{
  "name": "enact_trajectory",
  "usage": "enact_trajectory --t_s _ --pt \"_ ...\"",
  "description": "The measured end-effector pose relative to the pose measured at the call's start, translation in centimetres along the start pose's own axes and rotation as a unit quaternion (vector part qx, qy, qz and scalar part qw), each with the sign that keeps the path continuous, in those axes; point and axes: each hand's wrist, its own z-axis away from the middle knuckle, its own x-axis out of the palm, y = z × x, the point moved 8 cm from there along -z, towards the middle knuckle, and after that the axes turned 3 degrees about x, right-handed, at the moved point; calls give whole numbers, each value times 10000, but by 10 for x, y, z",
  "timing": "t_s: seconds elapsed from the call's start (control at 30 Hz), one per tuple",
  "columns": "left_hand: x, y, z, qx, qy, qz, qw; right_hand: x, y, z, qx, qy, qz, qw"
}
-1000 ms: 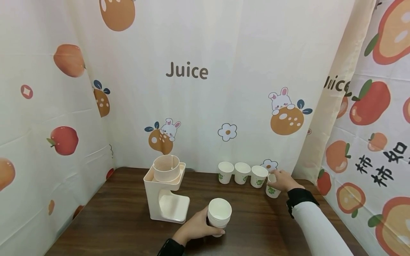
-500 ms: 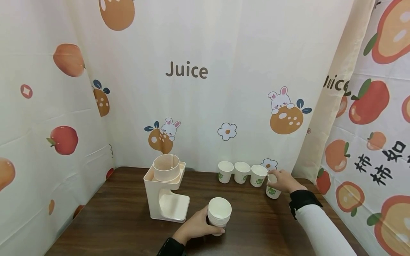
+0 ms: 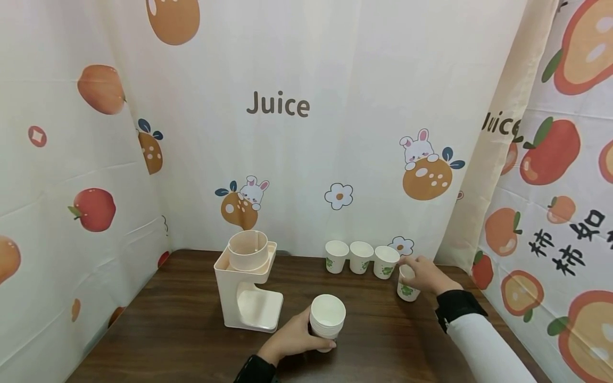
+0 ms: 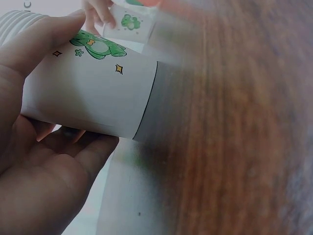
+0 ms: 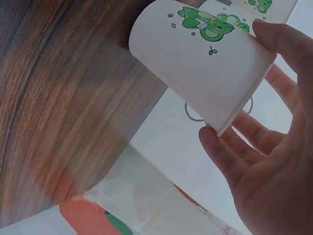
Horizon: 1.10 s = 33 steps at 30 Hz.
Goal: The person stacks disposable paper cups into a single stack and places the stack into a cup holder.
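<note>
White paper cups are what both of your hands are working with on the dark wooden worktop [image 3: 182, 319]. From the head view, your left hand [image 3: 292, 340] is gripping a stack of cups [image 3: 328, 317] near the front edge, just right of the cream cup dispenser [image 3: 246, 282], which is standing left of centre. Your right hand [image 3: 423, 272] is curling round a single cup [image 3: 407, 284] towards the back right corner, where it is standing upright just beside the right end of a row of three cups [image 3: 361, 258] lined along the back edge against the fruit-print curtain [image 3: 287, 133].

At the left wrist, your thumb and fingers are wrapping the stack [image 4: 90, 88] from both sides; green frog print is showing on its wall, and its base is pointing at the wood.

At the right wrist, your fingers [image 5: 244, 147] and thumb are closing on the rim end of the single cup [image 5: 205, 58], green print facing the camera, its base touching the worktop [image 5: 63, 98] near the edge.
</note>
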Motion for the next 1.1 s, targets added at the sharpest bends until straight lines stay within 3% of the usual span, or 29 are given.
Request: enact_trajectory --t_s 0.57,1.1 --pt "0 1 0 15 -38 93 9999 4 -40 13 -759 151 75 9970" --pt "0 5 0 175 18 -64 9998 8 -83 25 -903 155 -27 9958"
